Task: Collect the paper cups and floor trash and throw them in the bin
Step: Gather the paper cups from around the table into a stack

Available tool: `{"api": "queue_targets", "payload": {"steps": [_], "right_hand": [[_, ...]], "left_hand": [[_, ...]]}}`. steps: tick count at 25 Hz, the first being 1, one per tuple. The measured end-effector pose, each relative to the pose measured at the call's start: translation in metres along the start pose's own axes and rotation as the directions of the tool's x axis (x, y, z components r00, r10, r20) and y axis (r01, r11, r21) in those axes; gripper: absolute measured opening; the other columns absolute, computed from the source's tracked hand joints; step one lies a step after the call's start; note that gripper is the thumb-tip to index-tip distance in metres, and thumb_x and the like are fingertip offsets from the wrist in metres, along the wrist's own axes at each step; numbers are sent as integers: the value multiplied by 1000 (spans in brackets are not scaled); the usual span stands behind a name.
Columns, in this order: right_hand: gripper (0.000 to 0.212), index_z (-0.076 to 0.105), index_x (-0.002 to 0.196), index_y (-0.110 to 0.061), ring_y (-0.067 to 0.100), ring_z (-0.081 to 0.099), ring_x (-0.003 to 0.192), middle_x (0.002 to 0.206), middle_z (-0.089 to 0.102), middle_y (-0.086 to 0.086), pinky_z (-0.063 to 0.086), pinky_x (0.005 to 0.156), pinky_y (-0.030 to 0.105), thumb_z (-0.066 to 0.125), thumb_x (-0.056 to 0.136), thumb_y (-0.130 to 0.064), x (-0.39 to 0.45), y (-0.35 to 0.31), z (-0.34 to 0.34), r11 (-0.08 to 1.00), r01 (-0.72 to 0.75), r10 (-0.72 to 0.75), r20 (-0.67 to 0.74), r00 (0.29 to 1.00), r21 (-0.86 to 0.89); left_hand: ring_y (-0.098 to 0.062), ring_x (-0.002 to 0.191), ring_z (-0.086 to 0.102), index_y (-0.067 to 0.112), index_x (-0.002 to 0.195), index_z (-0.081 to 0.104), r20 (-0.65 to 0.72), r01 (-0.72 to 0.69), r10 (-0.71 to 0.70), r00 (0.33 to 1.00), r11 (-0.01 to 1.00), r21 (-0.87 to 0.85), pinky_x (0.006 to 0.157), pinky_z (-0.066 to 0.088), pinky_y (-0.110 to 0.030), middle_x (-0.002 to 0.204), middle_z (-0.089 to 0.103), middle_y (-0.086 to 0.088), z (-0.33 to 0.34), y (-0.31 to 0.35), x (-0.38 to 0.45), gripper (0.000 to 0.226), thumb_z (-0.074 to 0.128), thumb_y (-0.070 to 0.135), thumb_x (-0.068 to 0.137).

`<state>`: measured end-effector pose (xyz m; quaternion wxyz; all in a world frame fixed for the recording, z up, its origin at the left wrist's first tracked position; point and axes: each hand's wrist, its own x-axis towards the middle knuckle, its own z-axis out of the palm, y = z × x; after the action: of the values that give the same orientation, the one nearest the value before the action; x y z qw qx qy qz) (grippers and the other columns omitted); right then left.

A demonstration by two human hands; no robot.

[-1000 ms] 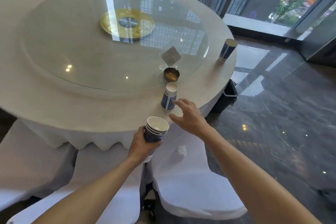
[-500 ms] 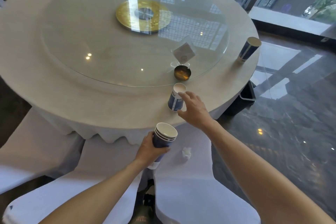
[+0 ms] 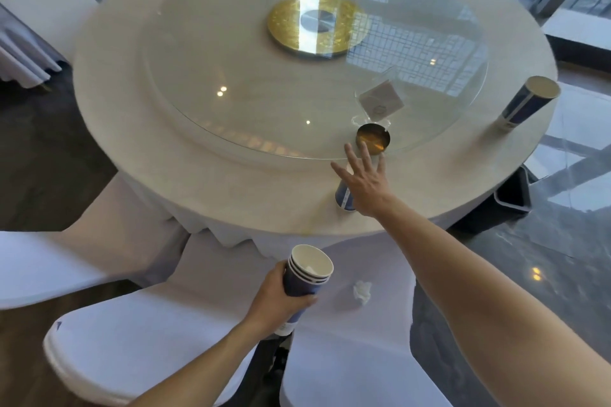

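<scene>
My left hand [image 3: 272, 296] is shut on a stack of blue paper cups [image 3: 305, 281], held upright below the table edge over a white chair. A single blue paper cup [image 3: 344, 197] stands near the front edge of the round table [image 3: 165, 155]. My right hand [image 3: 363, 180] is spread over its top with fingers apart, hiding the rim; only the cup's lower part shows. Another blue cup [image 3: 529, 102] stands at the table's right edge. A crumpled white tissue [image 3: 362, 291] lies on a chair seat.
A glass turntable [image 3: 264, 82] covers the table's middle, with a small gold dish [image 3: 373, 141] and a card stand [image 3: 382, 100] near my right hand. A black bin [image 3: 512, 200] sits on the floor at the right. White-covered chairs [image 3: 139, 350] crowd the front and left.
My right hand has moved up from beside the single cup to over its top, fingers spreading. The left hand with the stack has dropped lower. The view has shifted towards the table.
</scene>
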<state>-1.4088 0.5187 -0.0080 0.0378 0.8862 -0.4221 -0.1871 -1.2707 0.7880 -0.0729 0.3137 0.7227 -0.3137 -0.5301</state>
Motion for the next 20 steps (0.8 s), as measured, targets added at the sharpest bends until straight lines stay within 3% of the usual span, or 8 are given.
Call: {"api": "queue_targets", "payload": {"steps": [3,6,10,11,13,15,17,20], "right_hand": [[91,26,157,-25,45,3,156,171,-1,13,28,120,50,78,83,-19,8,-1,13,1000,16,-17,40,999,20],[65,50,138,-21,40,35,136,154,30,13,43,95,38,78,80,-14,2,2,22,999,-20,22,-56,998,45],[47,51,131,-19,33,48,113,128,44,12,53,80,43,68,88,-20,-23,20,35,895,-180,256,-140,956,409],[45,51,130,-20,30,50,109,124,45,9,54,82,44,68,89,-26,-35,25,39,762,-247,380,-104,919,598],[45,55,127,-20,25,57,102,121,52,7,54,83,43,73,88,-32,-65,32,47,243,-296,532,128,837,924],[37,59,118,-19,24,62,94,116,61,11,54,74,40,76,87,-31,-101,34,59,-251,-272,490,364,792,929],[42,62,112,-15,25,61,85,108,63,17,51,64,36,77,79,-36,-136,34,79,-520,-267,398,507,765,812],[61,60,120,-6,25,58,78,102,60,18,47,60,32,75,71,-37,-176,29,107,-689,-233,307,567,764,686]], "left_hand": [[-17,113,71,27,128,58,-44,9,-10,999,1000,-13,95,62,-46,123,72,5,-5,1,7,89,92,46,49],[-19,114,70,28,126,58,-103,-10,9,995,1000,-17,92,61,-40,122,71,6,-8,11,16,87,94,46,49],[-16,113,66,22,130,57,-204,-70,55,978,995,-67,85,54,-32,122,69,5,-15,47,30,77,98,32,66],[-17,112,67,19,131,58,-249,-95,69,966,991,-96,85,54,-34,122,70,4,-17,60,35,81,97,39,63],[-22,108,72,16,128,62,-341,-150,86,936,975,-167,88,60,-40,117,74,1,-23,84,47,92,91,56,51],[-25,105,75,13,126,65,-361,-189,71,930,934,-303,87,63,-44,112,76,-2,-23,106,58,90,89,54,50],[-26,108,74,11,130,64,-302,-206,74,950,878,-433,78,65,-38,117,75,-7,-16,124,67,75,91,38,65],[-26,114,72,12,141,57,-209,-204,106,972,822,-532,72,65,-27,128,71,-12,2,138,75,59,81,16,87]]}}
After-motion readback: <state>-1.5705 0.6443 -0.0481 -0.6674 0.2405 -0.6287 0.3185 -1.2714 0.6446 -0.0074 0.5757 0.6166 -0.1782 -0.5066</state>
